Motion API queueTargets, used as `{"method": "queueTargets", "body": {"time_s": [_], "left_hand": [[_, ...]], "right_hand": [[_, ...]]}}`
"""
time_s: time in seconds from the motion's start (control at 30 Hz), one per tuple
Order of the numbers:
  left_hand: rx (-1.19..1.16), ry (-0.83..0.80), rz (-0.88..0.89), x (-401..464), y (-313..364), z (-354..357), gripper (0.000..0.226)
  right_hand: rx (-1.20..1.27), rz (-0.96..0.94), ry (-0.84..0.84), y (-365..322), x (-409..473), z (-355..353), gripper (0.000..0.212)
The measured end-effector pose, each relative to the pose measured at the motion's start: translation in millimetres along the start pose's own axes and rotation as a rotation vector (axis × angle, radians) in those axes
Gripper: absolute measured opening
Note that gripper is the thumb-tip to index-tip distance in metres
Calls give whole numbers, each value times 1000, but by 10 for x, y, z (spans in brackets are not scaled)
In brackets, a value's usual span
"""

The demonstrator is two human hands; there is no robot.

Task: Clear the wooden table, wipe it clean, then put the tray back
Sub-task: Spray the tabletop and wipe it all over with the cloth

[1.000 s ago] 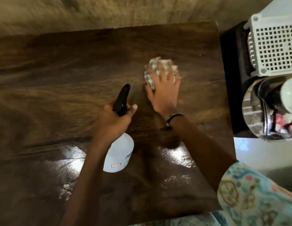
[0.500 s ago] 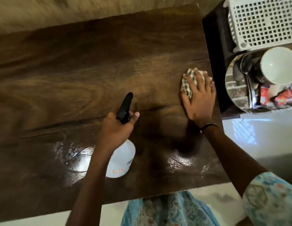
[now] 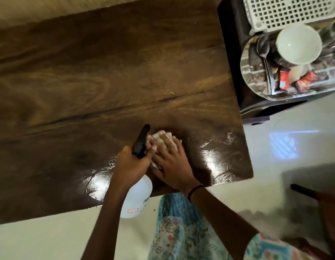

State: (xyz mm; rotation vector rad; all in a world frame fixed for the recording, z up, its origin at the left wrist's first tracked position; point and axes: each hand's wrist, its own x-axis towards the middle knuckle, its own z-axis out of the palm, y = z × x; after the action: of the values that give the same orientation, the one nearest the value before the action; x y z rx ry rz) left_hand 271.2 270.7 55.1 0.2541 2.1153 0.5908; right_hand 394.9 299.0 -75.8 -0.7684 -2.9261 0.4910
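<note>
On the near edge of the table (image 3: 106, 72), under our right hand (image 3: 172, 166), lies the cloth (image 3: 164, 137): a soft, light, crumpled wad, pale and checked, that we judge will bunch and slide easily on the wet wood. We press it flat with spread fingers rather than clutching it; a palm on top is the best hold for wiping. Just left, touching it, our left hand (image 3: 132, 164) curls round the neck of the bottle (image 3: 137, 196), a smooth white plastic body with a black trigger head, probably light and a little slippery. The tabletop is dark, glossy, grained wood with wet streaks near us. Far right, off the table, the round metal tray (image 3: 256, 87) carries a white bowl (image 3: 298, 44), beside a white basket (image 3: 286, 10).
</note>
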Motion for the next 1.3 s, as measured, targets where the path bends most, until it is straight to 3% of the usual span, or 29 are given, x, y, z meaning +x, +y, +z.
{"method": "queueTargets", "body": {"time_s": [0.1,0.27,0.47,0.6,0.83,1.3], "left_hand": [[-17,-16,2,-148,-127,40,20],[-5,-47,32,-399,-308,66,13],[-38,-46,31,-565,-532,45,15],[-79,-62,5,-556,-639,-44,13],[-112,13,-55,-321,-748,-418,29],[-129,-41,43,950,-481,-1784,17]], "right_hand": [[-97,-6,-25,359,-446,-81,58],[-115,438,19,978,-805,-359,57],[-72,779,121,549,-1063,-265,56],[-41,655,56,-33,-1045,-66,56],[4,355,-36,-871,-420,278,57],[-93,439,96,-1085,2174,395,53]]}}
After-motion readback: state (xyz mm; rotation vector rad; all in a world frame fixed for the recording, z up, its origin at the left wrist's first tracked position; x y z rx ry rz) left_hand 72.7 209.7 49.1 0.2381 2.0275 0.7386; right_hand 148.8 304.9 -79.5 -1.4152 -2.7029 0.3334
